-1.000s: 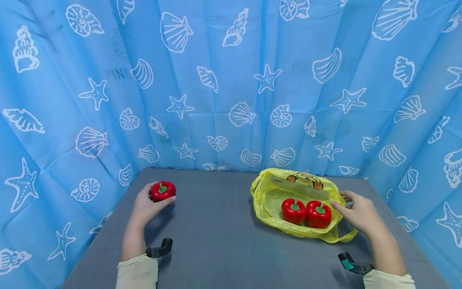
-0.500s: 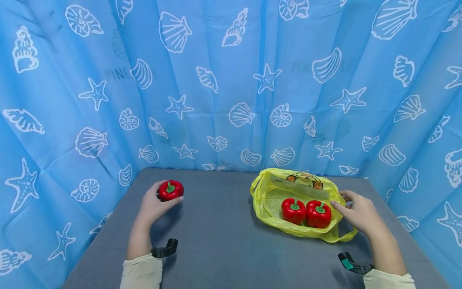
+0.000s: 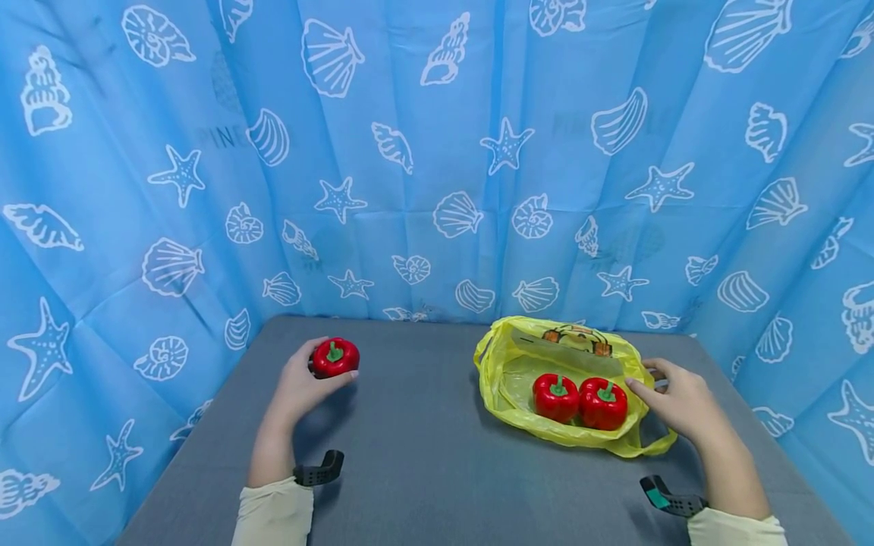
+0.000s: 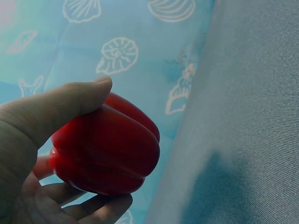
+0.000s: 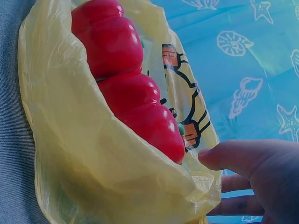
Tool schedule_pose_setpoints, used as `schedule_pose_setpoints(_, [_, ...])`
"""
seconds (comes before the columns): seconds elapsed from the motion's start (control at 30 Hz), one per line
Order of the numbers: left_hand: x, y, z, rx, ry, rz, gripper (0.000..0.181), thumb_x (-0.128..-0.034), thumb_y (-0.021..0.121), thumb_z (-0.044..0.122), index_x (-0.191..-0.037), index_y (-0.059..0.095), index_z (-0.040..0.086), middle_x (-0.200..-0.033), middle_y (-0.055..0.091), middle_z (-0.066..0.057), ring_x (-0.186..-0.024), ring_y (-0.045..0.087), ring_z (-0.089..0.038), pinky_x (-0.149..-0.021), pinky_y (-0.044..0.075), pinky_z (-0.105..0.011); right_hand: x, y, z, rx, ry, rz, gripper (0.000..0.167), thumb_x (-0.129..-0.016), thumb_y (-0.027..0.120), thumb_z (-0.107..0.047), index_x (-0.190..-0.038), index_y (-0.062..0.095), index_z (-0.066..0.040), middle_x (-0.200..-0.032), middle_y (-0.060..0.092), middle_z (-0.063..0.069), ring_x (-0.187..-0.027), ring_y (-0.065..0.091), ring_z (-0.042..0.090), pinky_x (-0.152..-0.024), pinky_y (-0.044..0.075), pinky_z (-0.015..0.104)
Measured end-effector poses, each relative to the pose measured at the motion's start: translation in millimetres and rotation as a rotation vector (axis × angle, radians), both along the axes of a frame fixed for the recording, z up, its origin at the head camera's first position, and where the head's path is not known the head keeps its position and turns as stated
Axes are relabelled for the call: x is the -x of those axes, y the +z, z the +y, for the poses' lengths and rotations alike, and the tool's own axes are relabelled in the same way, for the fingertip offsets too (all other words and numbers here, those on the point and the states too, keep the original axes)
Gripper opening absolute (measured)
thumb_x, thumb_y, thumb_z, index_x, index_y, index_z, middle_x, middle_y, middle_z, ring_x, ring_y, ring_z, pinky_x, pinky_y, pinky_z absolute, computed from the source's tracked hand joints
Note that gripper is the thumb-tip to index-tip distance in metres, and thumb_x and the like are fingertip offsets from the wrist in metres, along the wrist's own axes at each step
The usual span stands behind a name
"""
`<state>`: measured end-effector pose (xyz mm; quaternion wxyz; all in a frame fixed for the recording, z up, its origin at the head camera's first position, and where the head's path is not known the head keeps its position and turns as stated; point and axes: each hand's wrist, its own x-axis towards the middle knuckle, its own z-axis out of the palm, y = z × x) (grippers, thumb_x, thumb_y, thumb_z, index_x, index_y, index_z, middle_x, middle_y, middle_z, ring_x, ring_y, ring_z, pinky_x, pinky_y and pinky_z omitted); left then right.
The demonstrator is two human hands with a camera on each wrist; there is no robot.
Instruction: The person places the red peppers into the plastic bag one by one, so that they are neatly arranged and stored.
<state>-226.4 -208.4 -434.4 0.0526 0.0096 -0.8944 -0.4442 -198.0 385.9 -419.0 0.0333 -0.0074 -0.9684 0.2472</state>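
Observation:
In the left wrist view a glossy red bell pepper (image 4: 112, 144) is gripped between the thumb and fingers of my left hand (image 3: 303, 388). The head view shows this pepper, green stem up, above the table's left side with a shadow below. On the right lies a yellow plastic bag (image 3: 508, 421), its mouth spread wide and a cartoon print inside. Two more red bell peppers, a left one (image 3: 554, 400) and a right one (image 3: 602, 406), sit side by side in it. My right hand (image 3: 686, 398) pinches the bag's right rim, thumb inside and fingers outside.
A grey cloth-covered table (image 3: 423, 440) lies between the two hands. Behind it and at both sides hangs a blue curtain (image 3: 410, 189) with white shell and starfish prints. One bag handle (image 3: 658, 447) trails loosely at the bag's front right.
My left hand has carried its bell pepper a short way to the right over the table. The right hand, the bag and the two peppers inside have stayed in place.

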Motion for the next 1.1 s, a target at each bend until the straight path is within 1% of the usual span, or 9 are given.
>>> schedule_pose_setpoints(0.27, [-0.9, 2.0, 5.2, -0.006, -0.004, -0.006, 0.092, -0.0853, 0.089, 0.033, -0.159, 0.039, 0.012, -0.159, 0.045, -0.020, -0.146, 0.042, -0.044, -0.101, 0.058, -0.060, -0.9, 0.4, -1.0, -0.002, -0.001, 0.004, 0.069, -0.105, 0.064, -0.045, -0.141, 0.053, 0.013, -0.133, 0.061, 0.040, -0.108, 0.068, 0.052, -0.076, 0.064, 0.053])
schedule_pose_setpoints(0.53, [2.2, 2.0, 12.9, -0.009, -0.016, -0.004, 0.092, -0.0849, 0.089, 0.036, -0.159, 0.039, 0.014, -0.160, 0.046, -0.018, -0.146, 0.044, -0.043, -0.103, 0.057, -0.060, -1.4, 2.3, -1.6, -0.005, 0.002, 0.015, 0.070, -0.105, 0.063, -0.046, -0.140, 0.053, 0.013, -0.132, 0.061, 0.040, -0.108, 0.069, 0.052, -0.076, 0.064, 0.054])
schedule_pose_setpoints(0.67, [2.7, 2.9, 17.6, -0.012, -0.033, 0.007, 0.092, -0.0847, 0.089, 0.037, -0.159, 0.040, 0.013, -0.159, 0.046, -0.018, -0.145, 0.044, -0.043, -0.102, 0.058, -0.059, -1.0, 3.1, -1.2, -0.004, -0.001, 0.011, 0.071, -0.105, 0.063, -0.048, -0.141, 0.053, 0.013, -0.132, 0.061, 0.040, -0.108, 0.068, 0.052, -0.076, 0.064, 0.054])
schedule_pose_setpoints(0.77, [2.7, 2.9, 20.4, -0.013, -0.043, 0.009, 0.091, -0.0843, 0.090, 0.036, -0.158, 0.041, 0.014, -0.159, 0.047, -0.018, -0.145, 0.045, -0.043, -0.102, 0.059, -0.059, -1.4, 2.6, -1.8, -0.003, -0.002, 0.006, 0.070, -0.105, 0.063, -0.045, -0.141, 0.053, 0.013, -0.131, 0.061, 0.040, -0.108, 0.068, 0.052, -0.076, 0.064, 0.054])
schedule_pose_setpoints(0.9, [1.7, 2.9, 22.5, -0.017, -0.047, 0.010, 0.091, -0.0836, 0.091, 0.034, -0.158, 0.042, 0.013, -0.158, 0.048, -0.018, -0.144, 0.046, -0.044, -0.101, 0.059, -0.057, -2.1, 2.4, -2.3, -0.003, -0.001, 0.001, 0.068, -0.105, 0.064, -0.044, -0.141, 0.053, 0.013, -0.132, 0.061, 0.040, -0.107, 0.068, 0.052, -0.076, 0.064, 0.054])
schedule_pose_setpoints(1.1, [1.3, 3.7, 25.5, -0.011, -0.048, 0.015, 0.092, -0.0836, 0.091, 0.034, -0.158, 0.042, 0.013, -0.158, 0.048, -0.018, -0.143, 0.047, -0.043, -0.101, 0.059, -0.058, -2.0, 2.1, -2.0, -0.002, -0.004, 0.003, 0.070, -0.104, 0.064, -0.046, -0.140, 0.053, 0.014, -0.130, 0.062, 0.040, -0.106, 0.068, 0.050, -0.075, 0.064, 0.053])
